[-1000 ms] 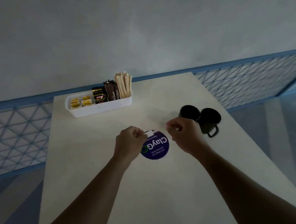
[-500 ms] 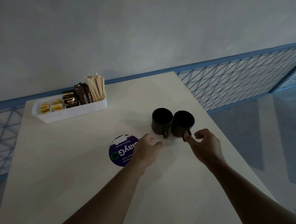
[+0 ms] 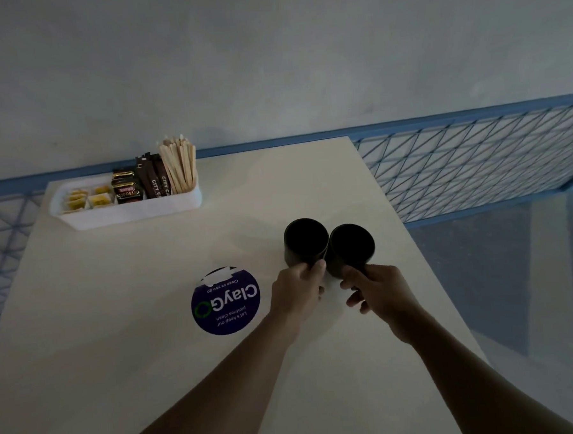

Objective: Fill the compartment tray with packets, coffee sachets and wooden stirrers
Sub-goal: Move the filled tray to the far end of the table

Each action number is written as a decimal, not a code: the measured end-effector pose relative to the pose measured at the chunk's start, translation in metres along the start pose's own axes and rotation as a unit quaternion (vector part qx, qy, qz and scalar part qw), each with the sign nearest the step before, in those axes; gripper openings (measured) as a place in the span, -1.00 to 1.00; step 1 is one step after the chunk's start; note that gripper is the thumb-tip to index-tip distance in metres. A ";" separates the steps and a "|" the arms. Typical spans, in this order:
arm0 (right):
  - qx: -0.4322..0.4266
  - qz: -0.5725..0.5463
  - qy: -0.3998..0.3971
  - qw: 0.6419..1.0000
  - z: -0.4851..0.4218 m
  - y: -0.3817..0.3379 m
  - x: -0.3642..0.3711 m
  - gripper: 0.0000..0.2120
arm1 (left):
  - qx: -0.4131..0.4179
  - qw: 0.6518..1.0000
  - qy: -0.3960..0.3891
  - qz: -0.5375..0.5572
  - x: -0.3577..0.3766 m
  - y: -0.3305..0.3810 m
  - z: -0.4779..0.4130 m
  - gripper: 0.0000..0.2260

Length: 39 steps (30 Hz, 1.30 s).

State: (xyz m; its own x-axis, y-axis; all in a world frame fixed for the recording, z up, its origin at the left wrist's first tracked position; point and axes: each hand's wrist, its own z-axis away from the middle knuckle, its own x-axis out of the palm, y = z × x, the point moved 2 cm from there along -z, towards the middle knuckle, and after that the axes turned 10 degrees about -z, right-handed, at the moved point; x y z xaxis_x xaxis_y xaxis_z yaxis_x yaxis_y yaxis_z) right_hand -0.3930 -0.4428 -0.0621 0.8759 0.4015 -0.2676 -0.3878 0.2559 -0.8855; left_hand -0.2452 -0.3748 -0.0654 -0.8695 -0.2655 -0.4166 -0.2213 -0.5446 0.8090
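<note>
Head, left grip (image 3: pixel 297 292), right grip (image 3: pixel 378 293) — now holding mugs (image 3: pixel 304 240)

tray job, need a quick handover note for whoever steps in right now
Left hand: grips the near side of the left mug.
Right hand: grips the near side of the right mug. The mugs stand touching on the table.
Tray: at the table's far left, away from both hands. Yellow packets are in its left compartments, sachets in the middle, stirrers upright at its right end.
Done: all three kinds are in the tray.
Left: can't tell whether any compartment needs more; no spare stock in view.
</note>
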 end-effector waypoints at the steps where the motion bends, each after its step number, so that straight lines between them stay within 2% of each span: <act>1: -0.002 -0.005 -0.004 1.000 -0.002 -0.001 0.000 -0.76 | -0.002 1.000 0.003 0.004 0.002 0.000 -0.002 -0.67; 9: -0.024 -0.039 -0.015 0.999 -0.034 -0.020 0.013 -0.72 | 0.005 0.997 0.058 0.049 -0.017 0.009 -0.017 -0.73; 18: -0.036 -0.034 -0.048 0.998 -0.095 -0.065 0.062 -0.66 | 0.006 0.993 0.110 0.048 -0.090 0.027 -0.061 -0.68; 24: -0.054 -0.008 -0.067 0.996 -0.134 -0.096 0.099 -0.65 | -0.021 0.988 0.135 0.075 -0.126 0.026 -0.100 -0.69; 30: -0.061 0.027 -0.079 0.995 -0.165 -0.110 0.126 -0.65 | -0.044 0.984 0.142 0.096 -0.139 0.016 -0.130 -0.69; 39: -0.070 0.076 -0.054 0.993 -0.182 -0.112 0.141 -0.59 | -0.059 0.983 0.138 0.103 -0.140 0.012 -0.152 -0.70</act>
State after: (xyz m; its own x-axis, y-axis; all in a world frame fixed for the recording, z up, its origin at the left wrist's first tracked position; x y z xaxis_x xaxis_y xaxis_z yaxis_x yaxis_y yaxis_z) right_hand -0.1736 -0.5747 -0.0695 0.7717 0.5196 -0.3668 -0.4632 0.0640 -0.8839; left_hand -0.0586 -0.4651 -0.0603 -0.7342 -0.5766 -0.3584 0.0140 -0.5406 0.8412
